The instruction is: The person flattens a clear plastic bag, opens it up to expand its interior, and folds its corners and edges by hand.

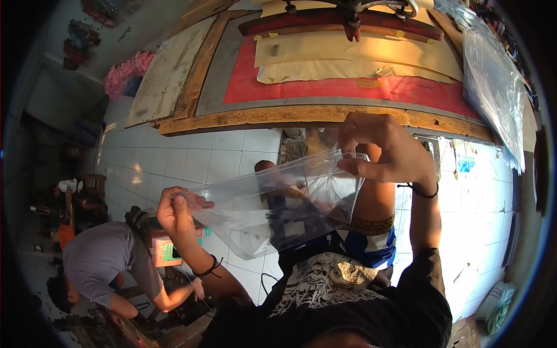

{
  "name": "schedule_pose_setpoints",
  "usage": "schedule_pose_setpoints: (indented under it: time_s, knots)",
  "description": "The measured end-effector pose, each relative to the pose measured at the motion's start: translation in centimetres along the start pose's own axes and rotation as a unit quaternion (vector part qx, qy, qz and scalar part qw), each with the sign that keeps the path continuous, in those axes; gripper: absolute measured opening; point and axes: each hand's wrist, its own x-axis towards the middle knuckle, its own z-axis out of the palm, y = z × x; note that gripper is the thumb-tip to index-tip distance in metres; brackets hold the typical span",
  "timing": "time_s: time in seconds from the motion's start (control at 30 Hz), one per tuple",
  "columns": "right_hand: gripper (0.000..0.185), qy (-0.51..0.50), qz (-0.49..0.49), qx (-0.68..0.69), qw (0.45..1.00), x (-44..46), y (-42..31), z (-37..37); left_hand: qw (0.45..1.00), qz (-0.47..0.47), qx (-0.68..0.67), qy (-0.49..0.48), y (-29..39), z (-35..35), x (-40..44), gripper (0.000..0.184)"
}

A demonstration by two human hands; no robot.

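black shirt point(406, 310) | pale graphic print point(325, 285) | dark bracelets point(212, 268) | blue-white shorts point(374, 249)

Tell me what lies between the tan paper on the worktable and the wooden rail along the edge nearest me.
Between the tan paper and the wooden rail lie a red sheet and a grey strip, as the head view shows.

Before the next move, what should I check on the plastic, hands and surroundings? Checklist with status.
1. Left hand gripping one end of the clear plastic: ok.
2. Right hand pinching the other end: ok.
3. Clear plastic smooth: not ok, creased and sagging at the lower edge.
4. Layers separated: cannot tell, too transparent.
5. Right hand off the table's wooden edge: cannot tell, they overlap in view.
6. Co-worker apart from both hands: ok, bent over at far left.
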Motion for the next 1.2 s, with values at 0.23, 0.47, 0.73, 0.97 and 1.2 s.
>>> schedule_pose_setpoints:
  time_s: [0.23, 0.47, 0.73, 0.97, 1.2]
  knots:
    - [0.014, 0.025, 0.002, 0.031, 0.999, -0.1, 0.1, 1.5, 0.964, -0.029, 0.186, -0.187, 2.1, -2.9, 0.7, 0.023]
    - [0.013, 0.019, -0.014, 0.095, 0.995, 2.5, -1.4, 4.9, 0.814, -0.007, 0.441, -0.379, 6.4, 5.0, 2.5, 0.021]
    - [0.022, 0.039, -0.052, 0.058, 0.996, 2.3, 0.3, 6.6, 0.886, -0.05, 0.298, -0.351, 2.4, 4.7, 1.0, 0.02]
    - [0.025, 0.0, -0.011, 0.128, 0.992, 2.0, 1.1, 8.9, 0.849, -0.103, 0.298, -0.424, 3.0, 4.9, 1.2, 0.031]
    - [0.021, 0.009, -0.07, 0.104, 0.992, 1.4, -1.2, 10.7, 0.904, -0.176, 0.094, -0.378, 1.2, 4.9, 0.9, 0.041]
